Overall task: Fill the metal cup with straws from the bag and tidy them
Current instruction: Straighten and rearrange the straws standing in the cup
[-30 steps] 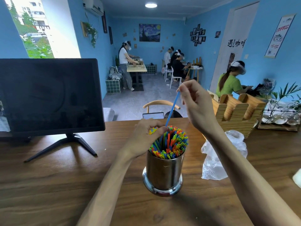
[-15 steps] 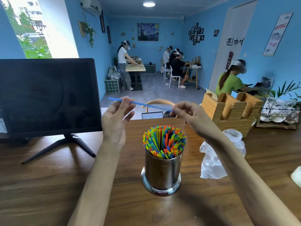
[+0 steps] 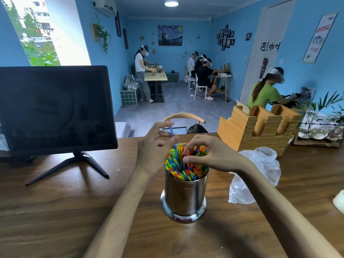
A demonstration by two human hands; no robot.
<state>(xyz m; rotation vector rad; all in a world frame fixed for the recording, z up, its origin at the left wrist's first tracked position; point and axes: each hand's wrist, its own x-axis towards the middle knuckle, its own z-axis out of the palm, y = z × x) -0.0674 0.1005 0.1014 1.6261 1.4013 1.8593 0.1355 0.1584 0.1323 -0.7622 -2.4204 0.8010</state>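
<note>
A shiny metal cup [image 3: 184,198] stands upright on the wooden table [image 3: 55,211], packed with several colourful straws [image 3: 186,172]. My left hand [image 3: 154,148] pinches a blue straw [image 3: 171,131] that stands nearly upright, its lower end going down among the straws at the cup's far left. My right hand [image 3: 210,153] hovers over the cup's top, its curled fingers and thumb touching the straw tips; whether it pinches any straw is not clear. The crumpled clear plastic bag [image 3: 256,174] lies to the right of the cup.
A dark monitor [image 3: 54,108] on a black stand sits at the left of the table. A wooden holder [image 3: 256,127] stands at the back right, a plant tray [image 3: 320,135] beyond it. A white object [image 3: 339,202] shows at the right edge. People work at tables behind.
The blue straw, held level between both hands half a second ago, now stands upright in my left hand and enters the cup. My right hand has let go of it and dropped onto the straw tips.
</note>
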